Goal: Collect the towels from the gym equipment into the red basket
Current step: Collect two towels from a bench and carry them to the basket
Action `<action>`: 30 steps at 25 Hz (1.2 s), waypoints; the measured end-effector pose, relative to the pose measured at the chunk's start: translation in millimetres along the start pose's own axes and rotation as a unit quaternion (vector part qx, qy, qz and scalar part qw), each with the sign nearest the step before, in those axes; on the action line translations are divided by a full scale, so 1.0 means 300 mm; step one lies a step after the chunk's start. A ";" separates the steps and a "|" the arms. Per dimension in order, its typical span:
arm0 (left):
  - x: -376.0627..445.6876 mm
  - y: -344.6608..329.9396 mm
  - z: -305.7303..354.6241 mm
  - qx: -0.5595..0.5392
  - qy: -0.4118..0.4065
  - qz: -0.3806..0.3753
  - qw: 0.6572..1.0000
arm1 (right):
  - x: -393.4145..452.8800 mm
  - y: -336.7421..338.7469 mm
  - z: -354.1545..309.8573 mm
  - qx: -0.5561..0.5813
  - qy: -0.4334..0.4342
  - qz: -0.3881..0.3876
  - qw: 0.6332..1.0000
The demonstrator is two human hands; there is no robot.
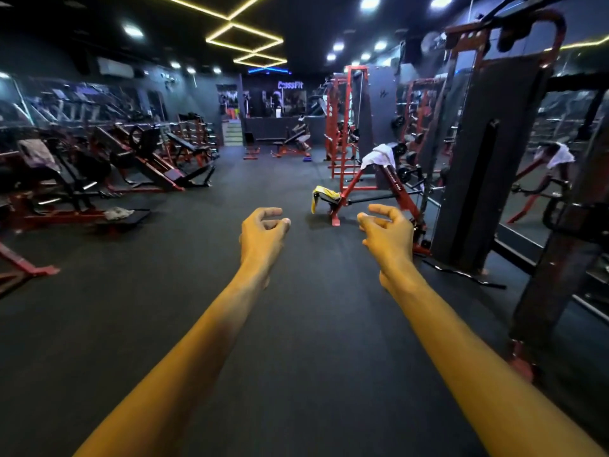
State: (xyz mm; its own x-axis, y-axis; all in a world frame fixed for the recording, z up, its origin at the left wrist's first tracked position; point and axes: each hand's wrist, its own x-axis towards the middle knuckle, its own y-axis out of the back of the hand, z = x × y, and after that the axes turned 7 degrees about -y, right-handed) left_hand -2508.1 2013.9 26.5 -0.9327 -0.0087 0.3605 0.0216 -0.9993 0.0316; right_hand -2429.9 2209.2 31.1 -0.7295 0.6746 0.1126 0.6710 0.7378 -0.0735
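We hold both arms straight out over the dark floor (296,324). Left hand (262,234): fingers loosely curled toward the thumb, nothing in it. Right hand (389,230): the same, fingers loosely bent, holding nothing. The two hands are apart from each other.

Landmark: the red bench (372,186) standing just beyond the right hand.
- White towel (379,156) — draped over the top of the red bench.
- Yellow towel (321,196) — hanging off the low left end of the same bench, one end drooping toward the floor.
- Pale towel (118,212) — lying crumpled on a low black platform well to the left of the bench, across the open floor.
- Purplish towel (38,155) — draped on a machine further left still, at the frame edge.
- Tall grey weight machine (487,159) — directly right of the bench; beyond it a mirror (560,153) shows a reflection of the white towel.

We cannot see a red basket anywhere in this view.
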 end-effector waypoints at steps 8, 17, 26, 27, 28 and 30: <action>0.724 -0.260 -0.325 0.009 -0.006 -0.049 0.999 | 0.676 -0.360 0.140 -0.003 -0.002 0.019 1.000; 1.563 -0.612 -0.702 0.000 0.006 -0.044 0.999 | 1.598 -0.765 0.278 0.022 -0.002 0.017 1.000; 2.457 -0.698 -1.101 0.010 -0.007 -0.004 1.000 | 2.383 -1.385 0.479 0.008 0.010 -0.013 1.000; 2.558 -0.703 -1.152 0.009 -0.009 -0.004 1.000 | 2.465 -1.450 0.496 0.014 0.016 -0.013 1.000; 2.668 -0.711 -1.208 0.011 -0.011 -0.003 1.000 | 2.557 -1.524 0.516 0.017 0.021 -0.011 1.000; 2.906 -0.731 -1.320 0.015 0.002 -0.013 1.000 | 2.738 -1.684 0.548 0.017 0.015 -0.006 1.000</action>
State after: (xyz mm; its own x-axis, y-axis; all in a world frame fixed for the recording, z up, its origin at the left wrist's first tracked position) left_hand -3468.4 2210.6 -35.4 -0.9347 0.0165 0.3551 0.0087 -0.9976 0.0694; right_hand -3389.7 2394.2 -2.2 -0.7329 0.6652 0.1430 0.6569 0.7465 -0.1057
